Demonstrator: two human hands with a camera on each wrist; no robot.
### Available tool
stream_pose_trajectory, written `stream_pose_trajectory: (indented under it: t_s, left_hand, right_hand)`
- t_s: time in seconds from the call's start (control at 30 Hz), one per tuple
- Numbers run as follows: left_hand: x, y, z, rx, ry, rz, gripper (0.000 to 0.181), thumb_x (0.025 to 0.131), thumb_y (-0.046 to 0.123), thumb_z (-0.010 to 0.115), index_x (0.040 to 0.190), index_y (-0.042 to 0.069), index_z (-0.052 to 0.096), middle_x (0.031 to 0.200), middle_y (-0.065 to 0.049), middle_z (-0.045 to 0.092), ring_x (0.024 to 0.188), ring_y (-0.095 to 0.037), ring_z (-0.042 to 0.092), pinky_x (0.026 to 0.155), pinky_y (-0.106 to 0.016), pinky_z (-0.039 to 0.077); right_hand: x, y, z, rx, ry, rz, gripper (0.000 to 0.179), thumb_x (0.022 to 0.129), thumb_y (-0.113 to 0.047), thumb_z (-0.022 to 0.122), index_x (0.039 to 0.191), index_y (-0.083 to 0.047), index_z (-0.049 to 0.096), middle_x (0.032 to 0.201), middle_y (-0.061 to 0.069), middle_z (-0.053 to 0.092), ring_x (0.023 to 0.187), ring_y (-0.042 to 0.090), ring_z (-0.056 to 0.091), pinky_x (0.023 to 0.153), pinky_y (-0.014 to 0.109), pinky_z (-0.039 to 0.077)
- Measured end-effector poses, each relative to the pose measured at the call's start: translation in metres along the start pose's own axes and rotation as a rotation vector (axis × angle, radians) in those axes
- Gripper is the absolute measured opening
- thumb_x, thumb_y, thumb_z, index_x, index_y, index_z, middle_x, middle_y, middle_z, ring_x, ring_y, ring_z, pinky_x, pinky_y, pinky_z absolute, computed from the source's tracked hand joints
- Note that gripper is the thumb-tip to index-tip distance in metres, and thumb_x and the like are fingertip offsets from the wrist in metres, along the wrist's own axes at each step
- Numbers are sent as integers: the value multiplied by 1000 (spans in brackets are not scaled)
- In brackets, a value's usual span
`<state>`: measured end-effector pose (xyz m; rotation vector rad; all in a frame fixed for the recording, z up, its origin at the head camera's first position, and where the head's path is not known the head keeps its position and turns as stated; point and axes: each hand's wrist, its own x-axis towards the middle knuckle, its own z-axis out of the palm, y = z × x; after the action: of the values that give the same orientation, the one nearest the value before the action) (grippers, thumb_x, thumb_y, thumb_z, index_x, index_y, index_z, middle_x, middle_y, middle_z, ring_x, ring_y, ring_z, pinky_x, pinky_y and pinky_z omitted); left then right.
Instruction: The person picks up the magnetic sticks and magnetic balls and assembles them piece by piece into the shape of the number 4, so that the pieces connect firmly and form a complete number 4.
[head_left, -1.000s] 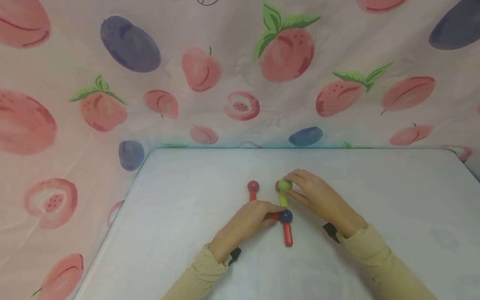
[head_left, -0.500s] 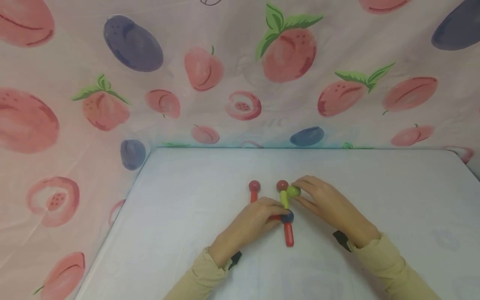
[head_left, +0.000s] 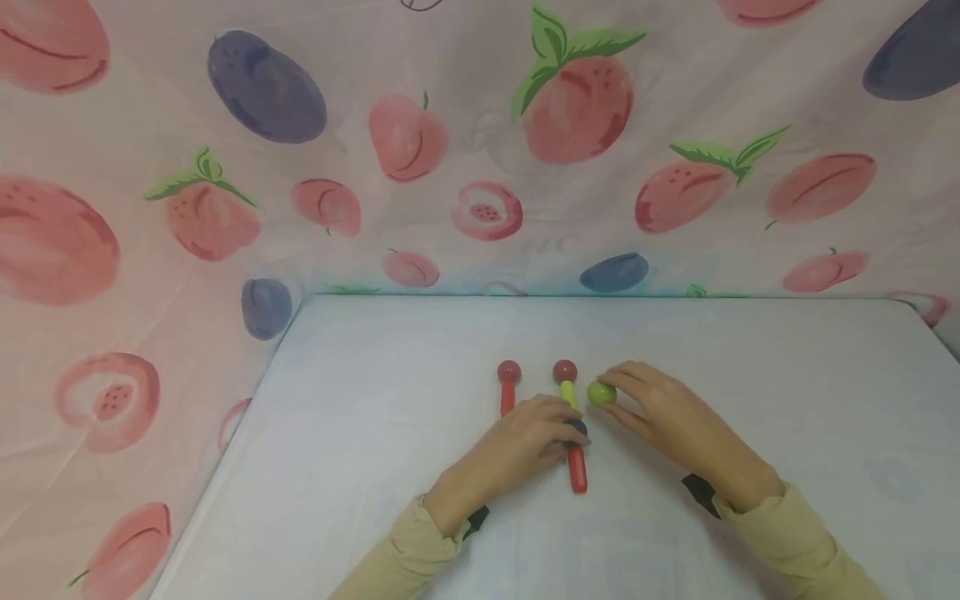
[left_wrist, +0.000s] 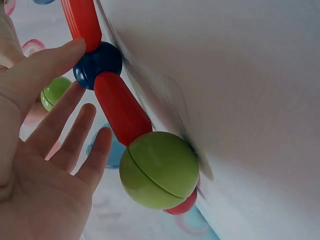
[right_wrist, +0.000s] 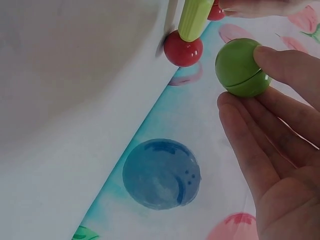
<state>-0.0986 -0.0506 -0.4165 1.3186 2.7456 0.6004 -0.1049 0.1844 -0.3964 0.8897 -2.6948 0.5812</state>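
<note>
My right hand [head_left: 667, 412] pinches a green ball [right_wrist: 241, 67] between thumb and fingertips, apart from the other pieces. With thumb and index finger, my left hand [head_left: 525, 437] pinches a blue ball [left_wrist: 102, 62], its other fingers spread. Red rods [left_wrist: 121, 107] meet that ball on two sides, one leading to a second green ball [left_wrist: 159, 170] hidden under the hand in the head view. A yellow rod [head_left: 568, 394] runs from near the blue ball to a red ball [head_left: 565, 371]. Further left, another red ball [head_left: 509, 372] tops a red rod [head_left: 507, 397].
The pieces lie on a white-covered table [head_left: 360, 400]. A fruit-printed cloth [head_left: 465, 108] hangs behind it and along the left side. A dark strap piece [head_left: 701, 495] shows under the right wrist.
My right hand has drawn the green ball away from the yellow rod's far end, rightward and nearer me. My left fingers have shifted slightly further over the blue ball.
</note>
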Motion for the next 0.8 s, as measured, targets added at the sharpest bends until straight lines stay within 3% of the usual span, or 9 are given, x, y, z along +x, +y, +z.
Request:
stream_pose_trajectory:
  t_s: [0.27,0.8]
  left_hand:
    - [2,5,3,80,-26,-9,31,88,13,76,114,29,75,138,3,60,134,-16,47,114,-29,37]
    - [6,9,8,178,-65,28,25,91,17,72,112,30,77,141,0,58,138,-18,42,115,-29,35]
  right_hand:
    - [-8,-2,-3,6,-53,41,35,80,-11,82,113,-5,69,111,7,68,104,25,66,89,44,56]
    - [-21,-1,-3,28,-38,-18,34,78,-8,83,109,-7,70,106,2,68,99,21,67,84,40,58]
